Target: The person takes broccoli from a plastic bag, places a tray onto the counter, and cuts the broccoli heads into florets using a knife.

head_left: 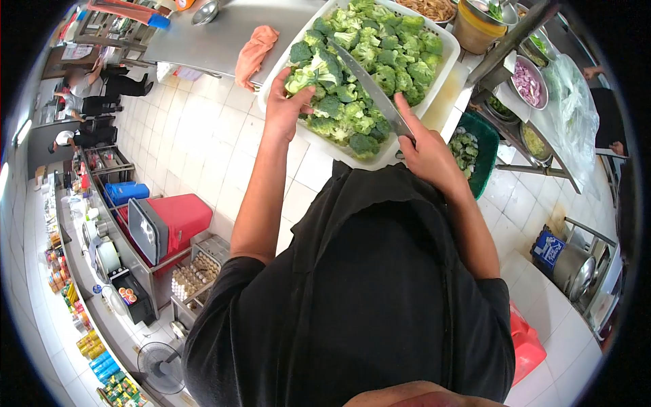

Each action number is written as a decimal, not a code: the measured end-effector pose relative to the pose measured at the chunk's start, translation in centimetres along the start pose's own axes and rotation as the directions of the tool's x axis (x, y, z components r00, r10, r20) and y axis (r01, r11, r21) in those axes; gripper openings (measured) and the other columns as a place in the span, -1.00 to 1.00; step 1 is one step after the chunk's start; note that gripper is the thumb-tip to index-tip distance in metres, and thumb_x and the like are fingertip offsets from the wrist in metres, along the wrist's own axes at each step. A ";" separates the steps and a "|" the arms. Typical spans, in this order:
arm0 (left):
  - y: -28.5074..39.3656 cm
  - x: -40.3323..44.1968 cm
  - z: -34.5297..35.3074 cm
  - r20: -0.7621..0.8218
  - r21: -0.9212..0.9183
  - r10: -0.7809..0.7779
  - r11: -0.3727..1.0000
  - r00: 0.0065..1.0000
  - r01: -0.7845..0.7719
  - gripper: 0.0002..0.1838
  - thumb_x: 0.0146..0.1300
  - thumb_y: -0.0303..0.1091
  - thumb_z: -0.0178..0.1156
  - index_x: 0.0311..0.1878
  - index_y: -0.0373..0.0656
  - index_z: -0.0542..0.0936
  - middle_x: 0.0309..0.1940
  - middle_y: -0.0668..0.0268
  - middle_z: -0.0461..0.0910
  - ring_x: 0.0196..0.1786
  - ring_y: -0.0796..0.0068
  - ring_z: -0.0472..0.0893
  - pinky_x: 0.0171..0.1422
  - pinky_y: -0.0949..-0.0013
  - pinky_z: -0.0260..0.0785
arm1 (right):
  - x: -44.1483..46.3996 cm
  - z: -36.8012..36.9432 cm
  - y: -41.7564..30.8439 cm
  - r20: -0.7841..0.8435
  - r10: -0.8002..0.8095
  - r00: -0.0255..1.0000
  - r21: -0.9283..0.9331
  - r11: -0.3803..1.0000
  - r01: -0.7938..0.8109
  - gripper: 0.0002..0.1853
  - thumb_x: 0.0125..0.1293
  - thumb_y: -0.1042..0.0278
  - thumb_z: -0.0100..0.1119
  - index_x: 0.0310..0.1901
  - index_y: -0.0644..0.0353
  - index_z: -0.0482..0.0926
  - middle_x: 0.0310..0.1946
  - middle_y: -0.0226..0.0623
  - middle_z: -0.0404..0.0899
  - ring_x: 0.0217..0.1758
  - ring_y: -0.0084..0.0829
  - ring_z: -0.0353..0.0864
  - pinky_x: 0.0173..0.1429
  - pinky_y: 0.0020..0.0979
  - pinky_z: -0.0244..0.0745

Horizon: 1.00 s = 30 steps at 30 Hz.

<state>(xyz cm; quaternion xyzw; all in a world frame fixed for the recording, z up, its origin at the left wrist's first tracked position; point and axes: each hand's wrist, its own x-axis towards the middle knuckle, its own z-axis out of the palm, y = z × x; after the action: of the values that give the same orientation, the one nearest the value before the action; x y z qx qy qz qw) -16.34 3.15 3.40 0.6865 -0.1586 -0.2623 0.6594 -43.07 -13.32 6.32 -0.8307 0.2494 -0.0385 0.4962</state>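
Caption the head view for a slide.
Right grip on a knife, left grip on a broccoli piece, at a white tray full of florets.

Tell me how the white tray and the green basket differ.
The tray is white; the basket is dark green. Broccoli fills the tray nearly wall to wall, while the basket's green pieces leave part of its inner wall showing. The left hand and right hand are both at the tray, neither at the basket. Both hold green vegetable pieces.
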 end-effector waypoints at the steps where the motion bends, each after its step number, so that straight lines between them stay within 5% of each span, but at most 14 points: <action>1: 0.0 0.1 -0.1 0.000 0.026 -0.023 0.999 1.000 0.023 -0.24 0.38 -0.38 0.42 0.55 -0.28 0.28 -0.20 0.30 0.57 -0.37 0.56 0.57 -0.47 0.47 0.50 | -0.2 -0.1 -0.2 -0.007 -0.016 1.000 -0.024 1.000 0.016 -0.18 0.43 0.46 0.05 0.67 -0.40 0.13 -0.40 0.27 0.61 -0.28 0.27 0.65 -0.06 0.09 0.51; 6: 0.7 0.3 -0.2 -0.053 -0.004 -0.150 0.989 0.987 0.150 -0.33 0.46 -0.29 0.35 0.52 -0.29 0.34 -0.32 0.31 0.58 -0.58 0.60 0.46 -0.62 0.46 0.26 | -2.2 0.5 -0.2 -0.038 -0.147 0.988 -0.275 0.953 0.131 -0.19 0.47 0.46 0.03 0.66 -0.46 0.11 -0.35 0.21 0.62 -0.26 0.22 0.67 -0.08 0.13 0.55; 12: 2.2 0.8 0.4 -0.023 -0.076 -0.256 0.964 0.966 0.254 -0.63 0.57 -0.11 0.17 0.24 -0.13 0.50 -0.37 0.30 0.60 -0.67 0.66 0.32 -0.68 0.53 -0.01 | -4.0 1.0 -0.8 -0.007 -0.093 0.996 -0.513 0.855 0.077 -0.17 0.45 0.49 0.03 0.63 -0.58 0.17 -0.33 0.03 0.57 -0.28 0.11 0.70 -0.16 0.07 0.60; 30: 2.1 2.0 -0.6 0.048 -0.207 -0.445 0.871 0.894 0.445 -0.73 0.54 -0.05 0.11 0.05 -0.02 0.49 -0.47 0.18 0.52 -0.73 0.69 0.08 -0.70 0.53 -0.14 | -3.4 1.6 -1.8 0.030 -0.055 0.998 -0.619 0.783 0.061 -0.09 0.38 0.47 0.10 0.62 -0.73 0.11 -0.34 -0.04 0.50 -0.27 0.09 0.69 -0.17 0.08 0.61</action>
<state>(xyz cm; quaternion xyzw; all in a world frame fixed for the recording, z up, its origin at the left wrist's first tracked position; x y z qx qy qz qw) -14.09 2.28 5.20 0.6302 0.0328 -0.4220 0.6509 -44.90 -9.79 7.60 -0.9550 0.2201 0.0344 0.1960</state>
